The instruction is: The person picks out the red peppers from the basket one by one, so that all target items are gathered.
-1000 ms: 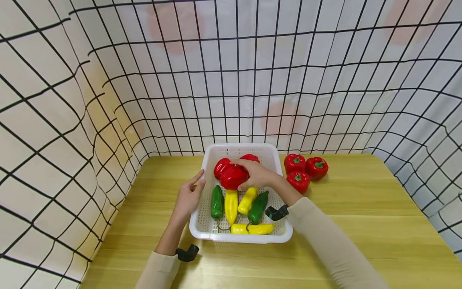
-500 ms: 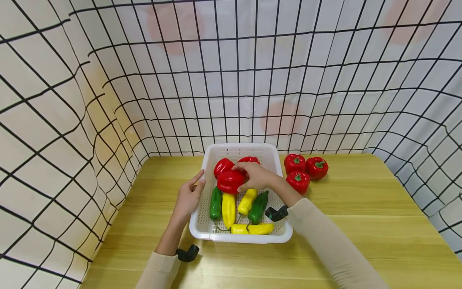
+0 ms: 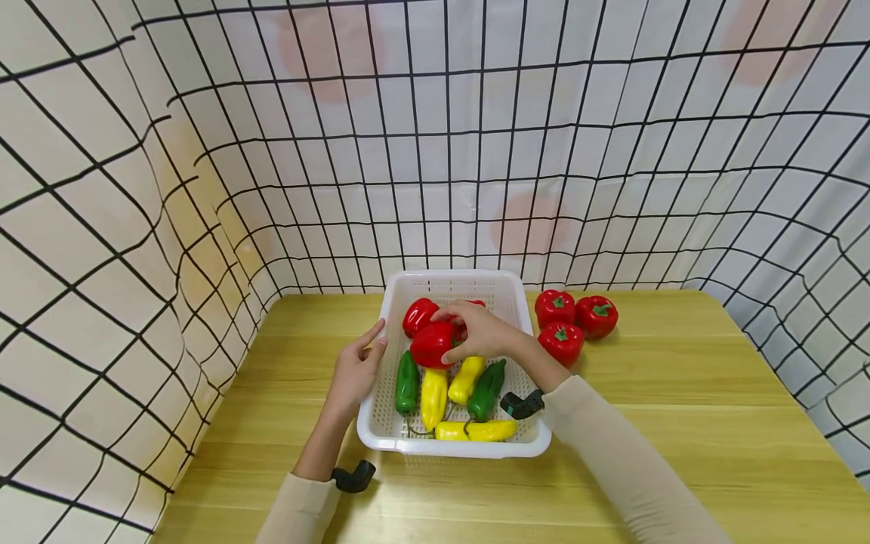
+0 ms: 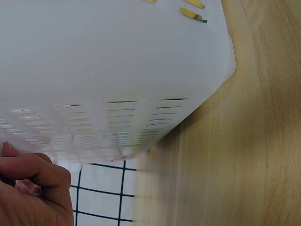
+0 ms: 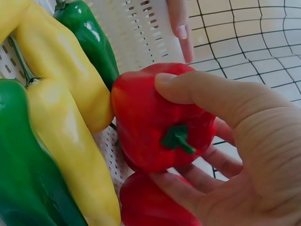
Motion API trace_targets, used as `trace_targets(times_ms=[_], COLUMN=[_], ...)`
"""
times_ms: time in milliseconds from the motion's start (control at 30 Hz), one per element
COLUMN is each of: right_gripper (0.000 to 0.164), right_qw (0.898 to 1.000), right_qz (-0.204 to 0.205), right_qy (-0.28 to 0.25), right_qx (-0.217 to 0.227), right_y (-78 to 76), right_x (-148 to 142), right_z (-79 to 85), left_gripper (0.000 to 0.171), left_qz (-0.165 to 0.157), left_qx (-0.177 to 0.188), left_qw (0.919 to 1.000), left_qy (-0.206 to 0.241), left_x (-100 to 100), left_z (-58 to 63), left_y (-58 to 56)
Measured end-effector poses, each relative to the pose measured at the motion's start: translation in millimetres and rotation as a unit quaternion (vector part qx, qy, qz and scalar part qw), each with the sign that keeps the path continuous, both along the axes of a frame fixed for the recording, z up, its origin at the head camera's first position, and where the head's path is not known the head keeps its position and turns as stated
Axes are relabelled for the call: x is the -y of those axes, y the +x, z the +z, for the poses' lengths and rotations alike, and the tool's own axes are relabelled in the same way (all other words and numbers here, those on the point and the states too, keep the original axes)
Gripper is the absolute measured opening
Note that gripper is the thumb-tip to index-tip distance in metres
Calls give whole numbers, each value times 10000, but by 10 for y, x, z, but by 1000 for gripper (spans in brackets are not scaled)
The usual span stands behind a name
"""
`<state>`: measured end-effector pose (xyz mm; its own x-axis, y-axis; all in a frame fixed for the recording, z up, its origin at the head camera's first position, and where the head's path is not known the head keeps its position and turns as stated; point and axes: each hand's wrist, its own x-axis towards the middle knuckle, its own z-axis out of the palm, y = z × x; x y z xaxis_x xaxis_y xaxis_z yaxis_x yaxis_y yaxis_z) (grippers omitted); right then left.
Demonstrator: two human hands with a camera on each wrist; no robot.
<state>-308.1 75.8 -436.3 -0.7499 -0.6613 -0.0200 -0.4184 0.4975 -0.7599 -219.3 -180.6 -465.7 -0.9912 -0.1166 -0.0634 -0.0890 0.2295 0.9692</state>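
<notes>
My right hand (image 3: 476,329) grips a glossy red bell pepper (image 3: 431,346) inside the white plastic basket (image 3: 469,447). In the right wrist view, the thumb lies on one side of this pepper (image 5: 146,113) and the fingers reach round the other, its green stem facing the palm. Another red bell pepper (image 3: 419,316) sits just behind it, and a third is partly hidden by the right hand. My left hand (image 3: 356,370) holds the basket's left rim; the left wrist view shows its curled fingers (image 4: 42,174) by the slotted wall.
Yellow peppers (image 3: 476,431) and green peppers (image 3: 486,389) lie in the front half of the basket. Outside, to its right, several red bell peppers (image 3: 560,344) stand together on the wooden table (image 3: 680,400). A white, black-gridded wall (image 3: 462,151) rises behind.
The held red bell pepper shifted left and down, then slightly back right, turning a little in the right hand. The yellow pepper in front of it was nudged. The left hand stayed still.
</notes>
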Motion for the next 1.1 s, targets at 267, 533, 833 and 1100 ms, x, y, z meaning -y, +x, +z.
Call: trace_targets(times_ms=[267,533,833,1100], right_gripper=[71,68,76,77], right_qw=[9994,9987,9973,9922], right_qz=[-137,-275,-464,-716], right_qy=[-144,-304,-460,-969], right_qx=[-266,-288,-331,-305], right_y=[57,138,228,304], right_x=[-6,-17,-100,-279], right_z=[60,110,276,427], left_gripper=[44,44,45,44], left_qz=[30,17,25,43], left_qx=[9,11,0,-58], left_qw=[10000,10000,10000,9999], left_qy=[-64,-29,-85,-146], left_x=[-14,-37,-23,-8], left_z=[-4,-20,-13,2], left_y=[6,13,1,11])
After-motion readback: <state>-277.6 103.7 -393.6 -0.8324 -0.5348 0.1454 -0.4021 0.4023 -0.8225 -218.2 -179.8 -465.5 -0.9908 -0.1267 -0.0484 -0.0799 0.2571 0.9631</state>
